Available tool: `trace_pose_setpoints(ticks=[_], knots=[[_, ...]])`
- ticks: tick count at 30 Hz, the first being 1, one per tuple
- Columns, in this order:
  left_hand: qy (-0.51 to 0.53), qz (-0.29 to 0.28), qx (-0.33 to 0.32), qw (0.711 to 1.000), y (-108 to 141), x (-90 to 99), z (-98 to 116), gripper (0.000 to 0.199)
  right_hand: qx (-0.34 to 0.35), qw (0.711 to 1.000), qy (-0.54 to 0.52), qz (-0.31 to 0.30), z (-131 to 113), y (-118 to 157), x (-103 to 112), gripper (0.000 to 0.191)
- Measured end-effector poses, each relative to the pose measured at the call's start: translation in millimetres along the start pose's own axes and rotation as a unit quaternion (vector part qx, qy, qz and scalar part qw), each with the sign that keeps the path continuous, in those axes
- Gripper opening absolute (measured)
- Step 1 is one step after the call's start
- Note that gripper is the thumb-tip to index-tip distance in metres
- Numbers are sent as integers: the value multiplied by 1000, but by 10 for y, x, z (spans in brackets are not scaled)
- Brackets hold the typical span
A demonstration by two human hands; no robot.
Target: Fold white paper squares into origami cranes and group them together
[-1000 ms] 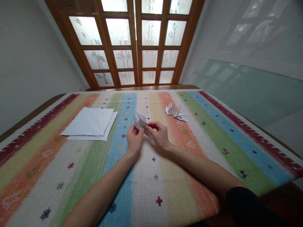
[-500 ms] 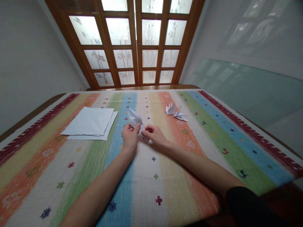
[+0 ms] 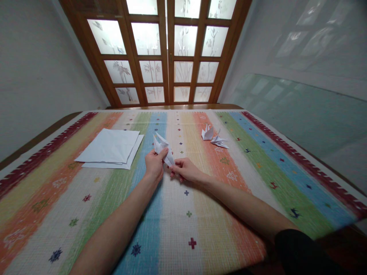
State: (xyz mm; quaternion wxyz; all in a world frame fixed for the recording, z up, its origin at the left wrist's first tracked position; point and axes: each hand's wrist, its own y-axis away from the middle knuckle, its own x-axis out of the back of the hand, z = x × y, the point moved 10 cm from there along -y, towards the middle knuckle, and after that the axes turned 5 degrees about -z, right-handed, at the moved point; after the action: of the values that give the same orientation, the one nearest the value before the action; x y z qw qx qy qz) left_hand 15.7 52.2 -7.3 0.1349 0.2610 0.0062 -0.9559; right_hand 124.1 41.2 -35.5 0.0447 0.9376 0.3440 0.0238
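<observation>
Striped cloth (image 3: 177, 229) over table. Folded paper (image 3: 162, 147) above its middle, left hand (image 3: 154, 164) pinching body, right hand (image 3: 185, 169) pinching near tip. Best steady body lightly, crease tip crisply, avoid crushing layers.

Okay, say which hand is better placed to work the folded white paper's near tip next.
Probably the right hand: its fingertips touch the near tip, while the left hand grips the folded white paper farther up.

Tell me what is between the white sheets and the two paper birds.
The head view shows a folded paper piece, held by the left hand and the right hand, over the striped tablecloth.
</observation>
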Motion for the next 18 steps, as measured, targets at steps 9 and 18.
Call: trace_pose_setpoints(ticks=[9, 18], knots=[[-124, -116, 33, 985, 157, -293, -150, 33, 152, 969, 49, 187, -526, 92, 529, 35], [-311, -119, -73, 940, 205, -317, -38, 30, 153, 961, 17, 231, -518, 157, 564, 36]])
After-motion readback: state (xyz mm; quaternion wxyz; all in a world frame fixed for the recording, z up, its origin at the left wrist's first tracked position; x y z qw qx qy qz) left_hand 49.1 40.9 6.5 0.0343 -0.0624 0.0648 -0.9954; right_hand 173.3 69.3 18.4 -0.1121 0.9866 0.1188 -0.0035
